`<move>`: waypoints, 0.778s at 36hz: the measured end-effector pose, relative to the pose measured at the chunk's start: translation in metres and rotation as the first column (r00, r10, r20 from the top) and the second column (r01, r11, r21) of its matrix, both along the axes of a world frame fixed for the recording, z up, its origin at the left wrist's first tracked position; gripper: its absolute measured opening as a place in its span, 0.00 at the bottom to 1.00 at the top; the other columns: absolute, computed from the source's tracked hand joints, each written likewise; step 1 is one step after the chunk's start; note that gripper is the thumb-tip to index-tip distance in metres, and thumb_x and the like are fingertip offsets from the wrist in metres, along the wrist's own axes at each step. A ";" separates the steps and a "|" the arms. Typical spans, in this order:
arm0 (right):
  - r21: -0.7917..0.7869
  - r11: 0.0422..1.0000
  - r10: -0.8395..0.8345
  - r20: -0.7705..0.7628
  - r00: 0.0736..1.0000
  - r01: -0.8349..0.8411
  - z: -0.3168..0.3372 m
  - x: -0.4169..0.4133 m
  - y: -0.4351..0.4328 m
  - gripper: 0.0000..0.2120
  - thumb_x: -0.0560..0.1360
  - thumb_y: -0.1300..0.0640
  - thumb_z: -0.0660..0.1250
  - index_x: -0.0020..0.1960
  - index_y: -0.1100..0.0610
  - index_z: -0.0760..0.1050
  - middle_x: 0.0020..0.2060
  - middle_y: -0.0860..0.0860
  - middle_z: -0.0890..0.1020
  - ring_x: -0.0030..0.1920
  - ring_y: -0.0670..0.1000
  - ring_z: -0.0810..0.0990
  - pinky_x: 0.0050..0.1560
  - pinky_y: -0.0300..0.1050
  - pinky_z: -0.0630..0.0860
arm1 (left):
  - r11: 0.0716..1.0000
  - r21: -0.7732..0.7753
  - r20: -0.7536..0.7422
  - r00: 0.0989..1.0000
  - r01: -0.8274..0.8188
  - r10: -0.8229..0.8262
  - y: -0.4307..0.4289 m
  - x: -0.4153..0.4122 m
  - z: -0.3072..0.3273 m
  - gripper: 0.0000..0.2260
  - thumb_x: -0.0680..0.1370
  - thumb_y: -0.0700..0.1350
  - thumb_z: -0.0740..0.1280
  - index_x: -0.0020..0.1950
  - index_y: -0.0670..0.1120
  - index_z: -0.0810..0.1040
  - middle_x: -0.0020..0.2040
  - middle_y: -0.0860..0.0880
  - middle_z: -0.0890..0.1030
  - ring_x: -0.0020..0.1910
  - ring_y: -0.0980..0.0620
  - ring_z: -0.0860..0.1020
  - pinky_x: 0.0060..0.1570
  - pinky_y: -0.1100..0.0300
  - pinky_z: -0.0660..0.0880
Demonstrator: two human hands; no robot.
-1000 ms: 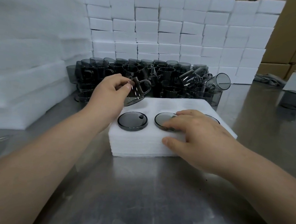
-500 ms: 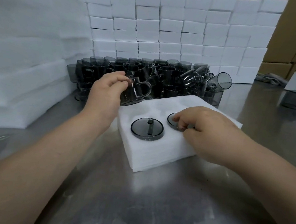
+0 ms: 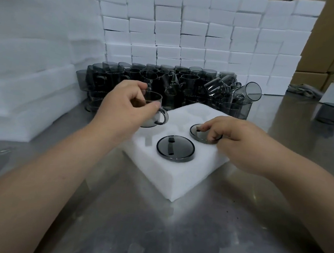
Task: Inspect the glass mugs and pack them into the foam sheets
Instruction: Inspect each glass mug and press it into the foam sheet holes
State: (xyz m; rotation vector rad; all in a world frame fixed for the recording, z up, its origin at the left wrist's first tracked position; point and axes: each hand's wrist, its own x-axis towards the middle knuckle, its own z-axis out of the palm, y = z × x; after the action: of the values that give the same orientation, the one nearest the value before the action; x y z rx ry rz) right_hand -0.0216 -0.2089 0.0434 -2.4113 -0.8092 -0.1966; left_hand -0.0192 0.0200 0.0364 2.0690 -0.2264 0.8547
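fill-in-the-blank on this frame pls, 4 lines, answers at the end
1. The left hand grips a grey glass mug by its ___.
2. The foam block holds ___ dark round glass pieces.
3. The right hand sets curled fingers on the piece lying ___ from the person.
4. The pile of loose mugs stands ___ the foam block.
Answers: rim; two; farther; behind.
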 end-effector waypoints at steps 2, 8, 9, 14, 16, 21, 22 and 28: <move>-0.004 1.000 -0.011 -0.021 1.000 0.011 0.001 -0.001 0.000 0.15 0.70 0.68 0.58 0.34 0.49 0.72 0.53 0.42 0.78 0.57 0.46 0.73 0.57 0.41 0.68 | 0.996 0.080 0.006 0.999 -0.039 0.038 0.000 -0.001 0.001 0.16 0.69 0.46 0.73 0.28 0.48 0.67 0.51 0.60 0.73 0.49 0.71 0.70 0.45 0.79 0.62; -0.036 0.997 -0.065 0.042 0.997 0.066 0.000 -0.007 0.001 0.06 0.67 0.59 0.60 0.34 0.51 0.73 0.50 0.41 0.78 0.49 0.45 0.74 0.46 0.38 0.70 | 0.940 0.328 0.026 0.995 -0.096 0.092 0.003 -0.004 0.013 0.13 0.75 0.47 0.67 0.31 0.59 0.73 0.52 0.57 0.69 0.58 0.53 0.69 0.55 0.63 0.62; -0.042 0.997 -0.067 0.054 0.996 0.069 0.000 -0.008 0.002 0.06 0.67 0.58 0.60 0.33 0.52 0.73 0.49 0.42 0.78 0.49 0.46 0.74 0.47 0.40 0.71 | 0.930 0.357 0.002 0.996 -0.083 0.088 0.004 -0.004 0.015 0.12 0.76 0.47 0.66 0.33 0.58 0.73 0.51 0.57 0.69 0.58 0.52 0.69 0.55 0.62 0.62; -0.068 0.994 -0.079 0.054 0.995 0.082 0.001 -0.009 0.003 0.07 0.68 0.58 0.60 0.33 0.51 0.73 0.50 0.43 0.78 0.49 0.47 0.74 0.47 0.43 0.71 | 0.919 0.395 -0.110 0.992 -0.009 0.057 0.007 -0.010 0.021 0.12 0.78 0.45 0.62 0.37 0.56 0.74 0.55 0.59 0.69 0.50 0.60 0.70 0.46 0.73 0.63; -0.076 0.993 -0.083 0.045 0.996 0.086 0.001 -0.009 0.004 0.07 0.68 0.58 0.60 0.33 0.50 0.72 0.50 0.43 0.77 0.49 0.47 0.74 0.48 0.43 0.71 | 0.921 0.389 -0.121 0.992 0.019 0.031 0.006 -0.013 0.023 0.13 0.78 0.43 0.61 0.37 0.57 0.73 0.57 0.59 0.69 0.54 0.59 0.69 0.49 0.77 0.61; -0.074 0.993 -0.090 0.024 0.996 0.092 0.002 -0.011 0.004 0.08 0.68 0.58 0.60 0.32 0.50 0.71 0.50 0.43 0.77 0.52 0.49 0.74 0.52 0.47 0.72 | 0.916 0.391 -0.186 0.982 0.092 -0.019 0.006 -0.018 0.027 0.12 0.78 0.42 0.61 0.38 0.57 0.74 0.59 0.61 0.68 0.55 0.62 0.68 0.45 0.83 0.59; -0.074 0.993 -0.092 0.024 0.995 0.093 0.002 -0.011 0.004 0.08 0.68 0.58 0.60 0.32 0.49 0.71 0.50 0.43 0.77 0.51 0.49 0.74 0.52 0.47 0.72 | 0.910 0.400 -0.210 0.977 0.113 -0.029 0.007 -0.019 0.028 0.13 0.78 0.42 0.61 0.39 0.57 0.74 0.59 0.61 0.69 0.54 0.63 0.68 0.43 0.84 0.59; -0.072 0.990 -0.121 0.026 0.992 0.122 0.002 -0.012 0.006 0.08 0.69 0.58 0.60 0.31 0.50 0.71 0.50 0.43 0.77 0.50 0.49 0.75 0.50 0.48 0.74 | 0.874 0.459 -0.281 0.959 0.159 -0.026 0.017 -0.023 0.038 0.14 0.78 0.41 0.61 0.39 0.59 0.73 0.58 0.62 0.70 0.55 0.63 0.69 0.46 0.78 0.60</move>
State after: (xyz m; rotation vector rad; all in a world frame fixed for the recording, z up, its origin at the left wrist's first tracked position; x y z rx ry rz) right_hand -0.0332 -0.2033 0.0455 -2.5335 -0.6903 -0.2444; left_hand -0.0422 0.0372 0.0747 2.5846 -0.4205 0.4765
